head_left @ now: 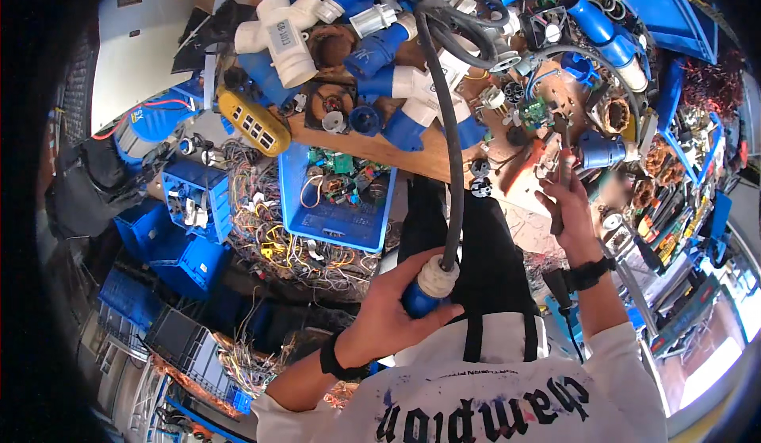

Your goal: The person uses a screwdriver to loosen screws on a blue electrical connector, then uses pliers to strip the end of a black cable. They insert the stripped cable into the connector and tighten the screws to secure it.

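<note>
My left hand [392, 312] is wrapped round a blue industrial plug [421, 300] with a white collar, held in front of my lap. Out of its collar a thick black cable [455, 165] rises and runs over to the crowded workbench. My right hand [569, 209] is at the bench's front edge, closed on a slim hand tool [564, 169] with a dark end; its exact kind I cannot make out. Close beside it on the bench lies a red-handled tool [523, 168]. A green circuit board [535, 112] is just beyond that hand.
White and blue pipe-like connectors [287, 42] crowd the bench. A yellow power strip [254, 122] sits at its left edge. Below stands a blue crate [341, 233] holding circuit boards, among tangled wires [258, 205]. Several hand tools [674, 229] lie at the right.
</note>
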### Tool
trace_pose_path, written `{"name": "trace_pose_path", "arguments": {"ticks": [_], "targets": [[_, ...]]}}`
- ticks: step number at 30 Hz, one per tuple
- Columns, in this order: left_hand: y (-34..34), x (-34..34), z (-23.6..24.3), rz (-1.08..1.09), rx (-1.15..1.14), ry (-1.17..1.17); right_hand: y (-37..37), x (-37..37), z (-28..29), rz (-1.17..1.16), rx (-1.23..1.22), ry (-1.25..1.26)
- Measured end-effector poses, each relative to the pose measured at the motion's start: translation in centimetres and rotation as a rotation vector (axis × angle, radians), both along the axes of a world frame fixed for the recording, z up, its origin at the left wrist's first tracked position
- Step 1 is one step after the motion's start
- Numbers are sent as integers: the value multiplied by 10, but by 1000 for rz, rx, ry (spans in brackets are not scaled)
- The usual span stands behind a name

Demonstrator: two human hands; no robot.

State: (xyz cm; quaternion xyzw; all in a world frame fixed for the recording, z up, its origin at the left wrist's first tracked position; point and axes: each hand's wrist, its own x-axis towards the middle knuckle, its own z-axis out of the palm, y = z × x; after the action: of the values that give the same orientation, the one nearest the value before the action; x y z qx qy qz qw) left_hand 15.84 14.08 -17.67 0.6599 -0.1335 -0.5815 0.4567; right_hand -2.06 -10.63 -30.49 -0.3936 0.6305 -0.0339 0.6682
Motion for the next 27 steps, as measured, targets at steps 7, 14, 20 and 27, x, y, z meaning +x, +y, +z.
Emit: {"name": "trace_pose_path", "arguments": {"ticks": [7,14,20,27], "targets": [[3,15,10,38,-29,208,0,-3,62,222,-178,-327],[-8,29,33,35,-70,313,0,-15,134,667,-8,-431],[-14,44,79,-19,-30,36,17,1,172,970,84,-666],[-26,59,126,-181,-152,-390,16,33,222,1010,190,-896]]}}
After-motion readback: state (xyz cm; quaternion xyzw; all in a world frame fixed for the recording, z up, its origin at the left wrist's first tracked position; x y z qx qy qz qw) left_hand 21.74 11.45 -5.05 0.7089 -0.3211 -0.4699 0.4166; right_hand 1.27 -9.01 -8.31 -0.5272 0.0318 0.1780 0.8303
